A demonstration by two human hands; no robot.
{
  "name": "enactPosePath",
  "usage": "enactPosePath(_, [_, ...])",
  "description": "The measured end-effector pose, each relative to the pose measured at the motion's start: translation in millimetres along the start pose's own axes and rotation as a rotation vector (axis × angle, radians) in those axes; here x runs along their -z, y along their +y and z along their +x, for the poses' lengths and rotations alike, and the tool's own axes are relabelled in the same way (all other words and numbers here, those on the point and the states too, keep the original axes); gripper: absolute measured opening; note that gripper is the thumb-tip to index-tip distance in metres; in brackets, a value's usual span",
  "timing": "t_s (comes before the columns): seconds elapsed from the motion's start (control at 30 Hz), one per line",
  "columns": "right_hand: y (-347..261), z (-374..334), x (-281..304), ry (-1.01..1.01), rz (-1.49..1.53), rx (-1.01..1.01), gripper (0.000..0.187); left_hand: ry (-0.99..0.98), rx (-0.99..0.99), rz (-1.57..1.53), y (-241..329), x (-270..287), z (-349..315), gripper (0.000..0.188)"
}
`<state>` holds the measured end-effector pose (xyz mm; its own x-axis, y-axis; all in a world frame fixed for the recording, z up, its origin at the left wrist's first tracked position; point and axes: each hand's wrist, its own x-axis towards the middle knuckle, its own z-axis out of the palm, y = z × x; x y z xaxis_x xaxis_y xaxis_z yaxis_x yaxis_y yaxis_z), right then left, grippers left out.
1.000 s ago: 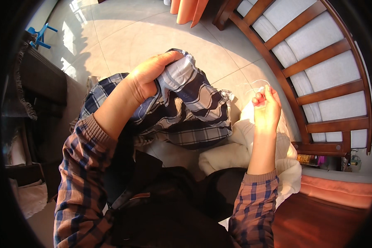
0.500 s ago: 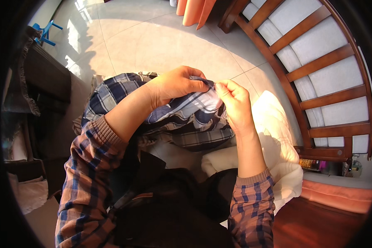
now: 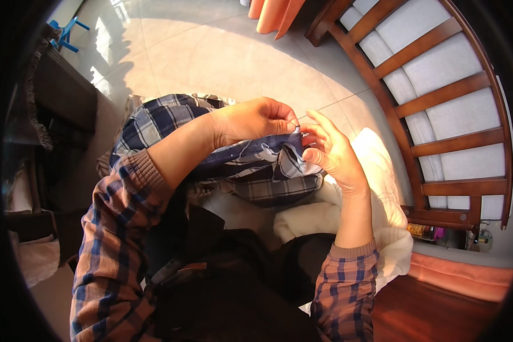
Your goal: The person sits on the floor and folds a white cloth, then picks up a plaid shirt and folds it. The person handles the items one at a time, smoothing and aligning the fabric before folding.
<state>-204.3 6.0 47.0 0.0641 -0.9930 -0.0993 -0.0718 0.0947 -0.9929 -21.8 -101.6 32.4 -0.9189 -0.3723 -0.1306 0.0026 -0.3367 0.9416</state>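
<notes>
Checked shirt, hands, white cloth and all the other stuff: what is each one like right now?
checked shirt: bunched up, held at one edge by both hands
left hand: fingertips pinched shut on the shirt's edge
right hand: fingers curled at the same spot
white cloth: crumpled in the lap, under the shirt
wooden slatted frame: on the tiled floor, white padding behind
orange curtain: hanging

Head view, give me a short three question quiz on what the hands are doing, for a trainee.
1. True or false: both hands meet at the edge of the plaid shirt.
2. What lies under the right hand: A white cloth, B a tray, C a book?
3. Which hand pinches the shirt from above?

Key:
1. True.
2. A, the white cloth.
3. The left hand.
</notes>
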Motion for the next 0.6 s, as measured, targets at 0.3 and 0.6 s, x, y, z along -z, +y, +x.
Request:
enactPosePath(0.3, [3,4,-24,0.44,-0.596,0.571,0.018,0.258,0.124,-0.262,-13,6,7,0.011])
enactPosePath(0.6, [-1,2,-22,0.652,-0.368,0.527,0.007,0.368,0.145,-0.544,-26,16,13,0.008])
